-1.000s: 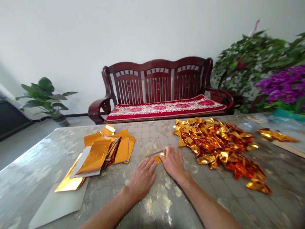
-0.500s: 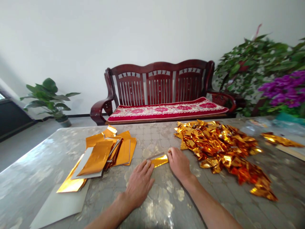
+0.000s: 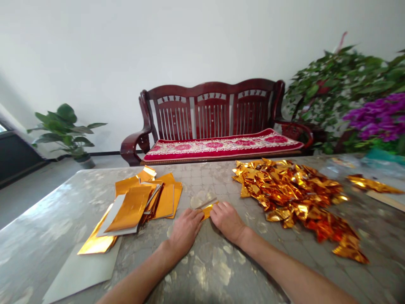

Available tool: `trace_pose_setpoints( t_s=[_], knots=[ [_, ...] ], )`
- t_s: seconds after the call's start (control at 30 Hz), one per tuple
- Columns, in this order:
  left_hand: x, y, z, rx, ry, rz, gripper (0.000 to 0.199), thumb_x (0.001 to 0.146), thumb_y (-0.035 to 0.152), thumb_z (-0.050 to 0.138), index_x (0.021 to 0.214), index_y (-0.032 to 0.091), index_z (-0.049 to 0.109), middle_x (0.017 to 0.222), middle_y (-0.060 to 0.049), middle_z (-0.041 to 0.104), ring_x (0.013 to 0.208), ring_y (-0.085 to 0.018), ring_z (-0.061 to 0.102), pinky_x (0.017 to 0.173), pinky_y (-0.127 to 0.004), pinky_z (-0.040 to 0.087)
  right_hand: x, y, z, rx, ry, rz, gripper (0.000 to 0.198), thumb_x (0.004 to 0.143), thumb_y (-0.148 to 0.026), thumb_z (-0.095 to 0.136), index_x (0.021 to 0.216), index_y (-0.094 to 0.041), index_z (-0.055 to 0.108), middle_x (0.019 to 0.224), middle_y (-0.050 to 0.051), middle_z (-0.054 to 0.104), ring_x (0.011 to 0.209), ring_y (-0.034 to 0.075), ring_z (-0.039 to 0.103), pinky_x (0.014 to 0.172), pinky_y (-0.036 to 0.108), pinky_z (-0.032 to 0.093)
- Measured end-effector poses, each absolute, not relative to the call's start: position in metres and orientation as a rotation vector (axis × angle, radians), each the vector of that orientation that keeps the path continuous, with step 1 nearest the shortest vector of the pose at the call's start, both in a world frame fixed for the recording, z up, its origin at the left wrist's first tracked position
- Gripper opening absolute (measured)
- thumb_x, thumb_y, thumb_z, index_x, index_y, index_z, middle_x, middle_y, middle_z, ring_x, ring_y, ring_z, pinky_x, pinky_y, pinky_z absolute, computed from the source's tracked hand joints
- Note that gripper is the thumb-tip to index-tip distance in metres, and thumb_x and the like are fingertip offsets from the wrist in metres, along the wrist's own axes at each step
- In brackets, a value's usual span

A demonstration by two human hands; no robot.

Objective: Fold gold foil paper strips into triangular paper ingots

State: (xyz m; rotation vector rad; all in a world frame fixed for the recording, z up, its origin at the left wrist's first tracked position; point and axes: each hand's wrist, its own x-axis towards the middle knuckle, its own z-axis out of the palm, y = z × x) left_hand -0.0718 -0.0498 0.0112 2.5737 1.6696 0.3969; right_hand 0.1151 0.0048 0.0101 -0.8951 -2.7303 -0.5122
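We look across the tabletop (image 3: 142, 257), its far edge running before a dark red wooden settee (image 3: 211, 118). Toward the far right corner we have a heap of folded gold foil pieces (image 3: 287, 190); nearer the left edge lies a loose pile of gold sheets (image 3: 129, 209), partly over a pale grey sheet (image 3: 82, 272) that stretches toward the near edge. Midway between the side edges, our left hand (image 3: 186, 230) and right hand (image 3: 228, 221) grasp opposite ends of a small gold strip (image 3: 207, 211) (our thumbs are mostly hidden).
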Motion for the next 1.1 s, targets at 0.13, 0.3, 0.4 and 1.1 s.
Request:
trace_pose_setpoints(
  t_s=[0.13,0.3,0.4,1.1],
  knots=[
    [-0.073,-0.044,0.010,2.629,1.703,0.341,0.017,0.099,0.025,0.048,0.101,0.021,0.065,0.105,-0.004,0.070,0.096,-0.021,0.059,0.088,-0.033,0.047,0.114,0.010,0.009,-0.847,-2.749,-0.561,0.015,0.094,-0.011,0.054,0.083,-0.015,0.064,0.081,0.008,0.066,0.079,0.023,0.057,0.068,0.035,0.036],
    [-0.072,-0.038,0.012,2.729,1.741,0.227,0.017,0.098,0.022,0.049,0.092,0.021,0.065,0.091,-0.004,0.071,0.088,-0.022,0.060,0.079,-0.034,0.044,0.118,0.019,0.008,-0.851,-2.780,-0.498,0.018,0.095,-0.009,0.050,0.084,-0.015,0.063,0.083,0.008,0.066,0.079,0.022,0.056,0.069,0.034,0.035],
    [-0.071,-0.036,0.010,2.738,1.766,0.204,0.016,0.097,0.019,0.050,0.091,0.020,0.066,0.091,-0.006,0.072,0.088,-0.023,0.061,0.078,-0.034,0.043,0.120,0.018,0.011,-0.896,-2.758,-0.402,0.017,0.095,-0.011,0.049,0.087,-0.016,0.063,0.087,0.008,0.066,0.082,0.022,0.055,0.072,0.035,0.034],
    [-0.075,-0.031,-0.006,2.241,1.679,0.815,0.024,0.091,0.016,0.057,0.103,0.028,0.075,0.109,-0.003,0.066,0.103,-0.016,0.062,0.091,-0.026,0.047,0.126,0.009,0.006,-1.148,-2.544,-0.098,0.015,0.097,-0.021,0.052,0.089,-0.020,0.065,0.091,0.005,0.065,0.092,0.021,0.056,0.080,0.031,0.039]
  ],
)
